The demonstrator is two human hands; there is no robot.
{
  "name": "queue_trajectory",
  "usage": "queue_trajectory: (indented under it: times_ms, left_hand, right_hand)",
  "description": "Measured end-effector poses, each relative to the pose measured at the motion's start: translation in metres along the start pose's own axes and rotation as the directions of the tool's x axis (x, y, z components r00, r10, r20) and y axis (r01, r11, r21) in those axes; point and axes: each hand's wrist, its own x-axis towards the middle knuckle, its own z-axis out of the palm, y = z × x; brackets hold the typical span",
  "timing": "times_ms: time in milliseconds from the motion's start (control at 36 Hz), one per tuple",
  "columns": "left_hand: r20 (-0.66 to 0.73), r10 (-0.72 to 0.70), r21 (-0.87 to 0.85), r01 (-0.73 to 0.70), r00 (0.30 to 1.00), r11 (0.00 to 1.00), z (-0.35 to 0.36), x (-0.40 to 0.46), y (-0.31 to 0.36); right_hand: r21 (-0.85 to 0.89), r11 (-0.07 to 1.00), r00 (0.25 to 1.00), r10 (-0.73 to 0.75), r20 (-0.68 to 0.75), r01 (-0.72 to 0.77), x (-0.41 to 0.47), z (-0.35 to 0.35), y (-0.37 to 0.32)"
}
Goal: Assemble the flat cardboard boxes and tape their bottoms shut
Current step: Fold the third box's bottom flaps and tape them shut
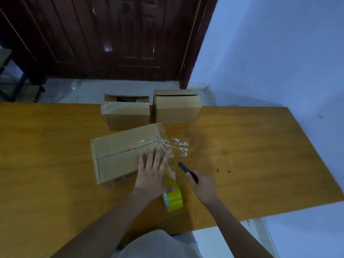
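a dark wooden door (pixel 115 38) stands beside a pale blue wall (pixel 275 53).

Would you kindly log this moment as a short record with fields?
near box: on the table, taped seam up
left hand: flat on the near box, pressing tape down
right hand: holds a dark cutter, tip toward the tape strip
tape roll: yellow, beside the left wrist
far boxes: two at the table's far edge

Plain indoor room, dark wooden door (pixel 115 38), tiled floor (pixel 93 90), blue-white wall (pixel 270 53), wooden table (pixel 251 155)
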Motion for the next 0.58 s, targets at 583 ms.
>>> queue_trajectory:
  times_ms: [583]
  left_hand:
    - [0.017, 0.013, -0.030, -0.012, 1.000, 0.999, 0.002, 0.001, -0.002]
  right_hand:
    - [-0.279, 0.960, 0.999, 0.002, 0.034, 0.008, -0.001, 0.000, -0.036]
